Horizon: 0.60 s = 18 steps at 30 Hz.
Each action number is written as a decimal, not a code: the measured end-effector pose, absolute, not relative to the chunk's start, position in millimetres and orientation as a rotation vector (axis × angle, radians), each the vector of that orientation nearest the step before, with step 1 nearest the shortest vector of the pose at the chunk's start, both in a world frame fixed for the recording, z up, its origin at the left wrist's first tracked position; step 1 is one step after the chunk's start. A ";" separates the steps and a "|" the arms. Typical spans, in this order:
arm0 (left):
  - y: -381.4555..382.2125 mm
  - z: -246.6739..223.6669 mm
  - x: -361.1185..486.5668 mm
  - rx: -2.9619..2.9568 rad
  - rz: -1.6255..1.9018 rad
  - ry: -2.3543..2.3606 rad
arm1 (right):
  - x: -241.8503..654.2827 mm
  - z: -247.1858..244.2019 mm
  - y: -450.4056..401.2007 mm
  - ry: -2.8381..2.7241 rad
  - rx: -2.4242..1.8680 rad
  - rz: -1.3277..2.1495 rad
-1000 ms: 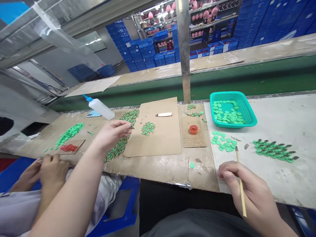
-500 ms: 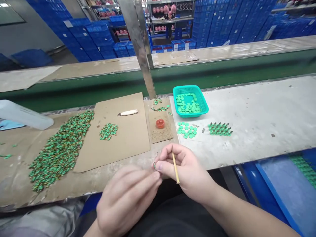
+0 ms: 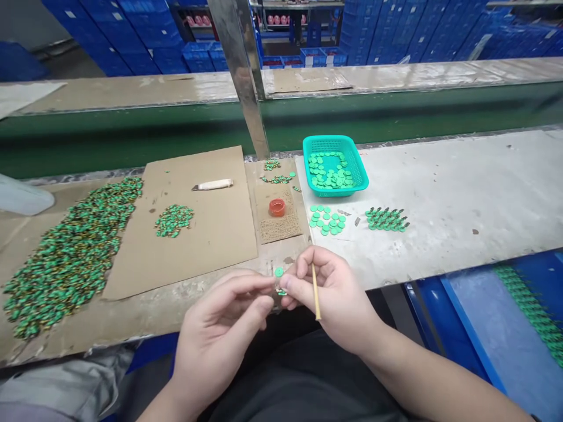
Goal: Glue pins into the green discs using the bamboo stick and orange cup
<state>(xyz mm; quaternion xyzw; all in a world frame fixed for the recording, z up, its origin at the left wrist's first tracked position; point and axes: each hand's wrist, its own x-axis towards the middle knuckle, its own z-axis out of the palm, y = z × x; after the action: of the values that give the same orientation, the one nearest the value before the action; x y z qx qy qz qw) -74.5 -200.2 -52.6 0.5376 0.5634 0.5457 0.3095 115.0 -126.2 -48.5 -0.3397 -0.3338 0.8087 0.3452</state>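
Stacked blue crates (image 3: 373, 35) are seen across the background, past a long workbench (image 3: 461, 193) that is backed by a green panel (image 3: 396, 126) and crossed by an upright metal post (image 3: 246, 82). At lower right, a blue tray (image 3: 470, 328) is partly seen, with rows of green pieces at its far side. On the bench, a flat cardboard sheet (image 3: 215, 240) is flanked on its left by a large heap of green-and-gold pieces (image 3: 74, 252).

Over the near edge of the bench, the left hand (image 3: 217, 334) is held with thumb and index finger parted, nothing seen between them; whether its index fingertip is touching the right hand's piece cannot be told. The right hand (image 3: 341, 299) is closed, thumb against fingers. Near the post, a teal basket (image 3: 338, 192) is partly filled with green discs. A smaller cardboard piece (image 3: 281, 233) is placed between sheet and basket. A thin wooden stick (image 3: 315, 293) is also held by the right hand, slanting across the palm. Disc-based pieces (image 3: 387, 220) are set out in close rows right of some loose green discs (image 3: 333, 224). On the sheet, a white-handled tool (image 3: 214, 185) is laid beyond a small cluster of green-and-gold pieces (image 3: 175, 221). A red cap (image 3: 277, 213) is set on the smaller cardboard. One single green disc (image 3: 278, 272) is seen on the bench just beyond the fingertips. Smallest of all, a tiny green piece (image 3: 282, 292) is pinched at the right fingertips, between the two hands.
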 end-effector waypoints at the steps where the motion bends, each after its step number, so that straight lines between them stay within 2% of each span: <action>1: -200.4 -54.1 -71.4 1.421 1.445 1.489 | 113.9 -48.5 -127.7 -0.863 -0.899 2.076; 9: -193.3 -57.7 -65.8 1.240 1.546 1.498 | 114.7 -57.3 -122.9 -0.829 -0.892 2.089; 18: -201.5 -70.6 -64.8 1.352 1.571 1.467 | 113.9 -60.6 -122.8 -0.791 -0.806 2.162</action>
<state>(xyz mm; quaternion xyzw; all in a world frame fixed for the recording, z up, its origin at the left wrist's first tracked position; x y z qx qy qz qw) -64.8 -201.5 -70.6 0.5086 0.5516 0.5907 0.2968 113.9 -122.8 -60.6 -0.3102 -0.3044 0.8323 0.3441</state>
